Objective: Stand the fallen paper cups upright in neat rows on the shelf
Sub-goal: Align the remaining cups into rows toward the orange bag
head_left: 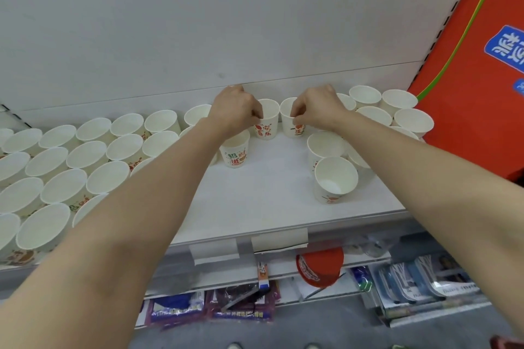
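Many white paper cups with red and green print stand upright on a white shelf (263, 193). My left hand (235, 110) pinches the rim of one upright cup (268, 125) at the back of the shelf. Right beside it, my right hand (317, 110) pinches the rim of a second upright cup (292, 129). A third cup (236, 151) stands just in front of my left hand. Rows of cups (73, 161) fill the left side, and a smaller group (336, 178) stands on the right.
A white back panel (198, 22) rises behind the shelf. An orange banner (476, 79) hangs at the right end. Below the shelf edge are price-tag holders (279, 239), a red lid (320, 266) and packaged goods (209, 309) on lower shelves.
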A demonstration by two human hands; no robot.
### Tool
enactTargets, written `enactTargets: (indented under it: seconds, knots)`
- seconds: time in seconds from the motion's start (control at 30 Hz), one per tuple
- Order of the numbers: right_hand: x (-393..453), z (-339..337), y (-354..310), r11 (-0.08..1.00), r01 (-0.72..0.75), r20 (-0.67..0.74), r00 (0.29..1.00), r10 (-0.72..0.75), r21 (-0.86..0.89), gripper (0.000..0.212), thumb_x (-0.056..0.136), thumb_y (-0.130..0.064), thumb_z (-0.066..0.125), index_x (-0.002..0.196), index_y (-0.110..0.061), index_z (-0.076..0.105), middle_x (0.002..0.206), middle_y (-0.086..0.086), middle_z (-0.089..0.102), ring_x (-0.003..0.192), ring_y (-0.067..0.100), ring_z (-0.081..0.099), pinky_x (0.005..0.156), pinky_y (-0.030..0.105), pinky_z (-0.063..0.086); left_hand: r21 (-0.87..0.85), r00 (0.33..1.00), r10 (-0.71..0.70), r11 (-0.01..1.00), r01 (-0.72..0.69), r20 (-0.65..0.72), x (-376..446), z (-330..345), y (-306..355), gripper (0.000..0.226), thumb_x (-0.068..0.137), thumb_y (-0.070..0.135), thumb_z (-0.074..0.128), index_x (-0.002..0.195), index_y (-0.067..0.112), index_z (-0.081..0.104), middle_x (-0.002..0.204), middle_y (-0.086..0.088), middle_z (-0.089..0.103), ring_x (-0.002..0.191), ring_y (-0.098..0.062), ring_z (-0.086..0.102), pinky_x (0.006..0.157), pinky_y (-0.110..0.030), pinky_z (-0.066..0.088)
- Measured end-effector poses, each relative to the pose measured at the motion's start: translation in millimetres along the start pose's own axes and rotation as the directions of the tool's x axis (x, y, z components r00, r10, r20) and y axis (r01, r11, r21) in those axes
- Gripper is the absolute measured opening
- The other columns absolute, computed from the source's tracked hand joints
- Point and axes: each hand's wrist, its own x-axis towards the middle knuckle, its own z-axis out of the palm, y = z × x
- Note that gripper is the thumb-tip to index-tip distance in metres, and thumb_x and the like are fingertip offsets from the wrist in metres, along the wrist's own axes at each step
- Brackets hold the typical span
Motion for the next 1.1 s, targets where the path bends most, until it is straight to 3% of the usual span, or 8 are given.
enactTargets:
  seconds: [0.17, 0.3, 0.47, 0.6, 0.73, 0.93, 1.1]
  knots:
    - [-1.2, 6.1, 2.2, 0.998, -0.026, -0.08, 0.996, 0.03, 0.052, 0.01, 0.078, -0.031, 0.072, 0.085, -0.026, 0.075, 0.087, -0.008, 0.072, 0.088, 0.016, 0.061, 0.094, 0.036, 0.029, 0.004, 1.0, -0.009, 1.0, 0.009, 0.009, 0.7, 1.4, 7.4, 0.02, 0.087, 0.03, 0.068, 0.106, 0.029, 0.073, 0.101, 0.004, 0.071, 0.101, -0.022, 0.05, 0.073, -0.028, 0.032]
    - [-15.0, -1.4, 11.9, 0.949, -0.057, -0.173, 0.978, 0.116, 0.31, 0.01, 0.08, -0.032, 0.07, 0.084, -0.025, 0.076, 0.085, -0.007, 0.073, 0.087, 0.013, 0.063, 0.095, 0.038, 0.042, -0.07, 0.998, 0.029, 0.997, -0.033, -0.061, -3.6, -2.8, 26.3, 0.024, 0.087, 0.033, 0.067, 0.11, 0.029, 0.071, 0.105, 0.006, 0.069, 0.099, -0.021, 0.051, 0.075, -0.03, 0.037]
    - [-45.0, -29.4, 47.4, 0.931, -0.114, -0.176, 0.967, 0.184, 0.347, 0.009, 0.079, -0.022, 0.07, 0.085, -0.025, 0.076, 0.088, -0.008, 0.074, 0.086, 0.01, 0.065, 0.088, 0.03, 0.049, -0.187, 0.958, 0.286, 0.94, -0.285, -0.023, -16.7, -11.9, 71.8, 0.025, 0.08, 0.028, 0.074, 0.104, 0.034, 0.072, 0.102, 0.013, 0.068, 0.094, -0.015, 0.049, 0.076, -0.034, 0.045]
    - [-67.3, -42.2, 56.9, 0.928, -0.112, -0.093, 0.984, 0.154, 0.355, 0.011, 0.078, -0.018, 0.072, 0.087, -0.023, 0.077, 0.088, -0.007, 0.073, 0.086, 0.008, 0.064, 0.082, 0.023, 0.048, -0.078, 0.918, 0.386, 0.922, -0.38, 0.087, -23.2, -5.0, 92.9, 0.028, 0.078, 0.022, 0.076, 0.104, 0.031, 0.072, 0.105, 0.011, 0.068, 0.099, -0.018, 0.05, 0.074, -0.035, 0.042]
    - [-77.1, -43.1, 57.2, 0.962, -0.109, 0.031, 0.994, 0.104, 0.249, 0.021, 0.08, -0.011, 0.065, 0.093, -0.022, 0.076, 0.097, -0.006, 0.072, 0.094, 0.01, 0.062, 0.087, 0.027, 0.049, -0.078, 0.947, 0.317, 0.947, -0.313, 0.044, -27.5, -0.5, 95.9, 0.012, 0.085, 0.028, 0.071, 0.097, 0.027, 0.074, 0.096, 0.009, 0.07, 0.095, -0.019, 0.051, 0.068, -0.027, 0.031]
    - [-74.2, -40.7, 63.3, 0.999, -0.019, 0.07, 0.997, 0.017, 0.034, 0.015, 0.077, -0.019, 0.073, 0.086, -0.031, 0.075, 0.093, -0.008, 0.07, 0.092, 0.015, 0.055, 0.088, 0.038, 0.045, -0.32, 0.994, 0.045, 0.944, -0.076, -0.102, -45.6, -17.9, 78.2, 0.009, 0.083, 0.025, 0.073, 0.091, 0.026, 0.075, 0.084, 0.012, 0.065, 0.089, -0.012, 0.052, 0.07, -0.031, 0.043]
    - [-71.8, -35.0, 64.3, 0.983, -0.036, -0.067, 0.997, 0.049, 0.179, 0.013, 0.076, -0.023, 0.075, 0.079, -0.035, 0.074, 0.08, -0.015, 0.066, 0.087, 0.013, 0.058, 0.081, 0.041, 0.05, -0.571, 0.98, -0.173, 0.816, 0.087, -0.098, -72.7, -37.6, 51.8, 0.009, 0.079, 0.021, 0.079, 0.085, 0.026, 0.075, 0.083, 0.013, 0.069, 0.078, -0.001, 0.059, 0.07, -0.019, 0.041]
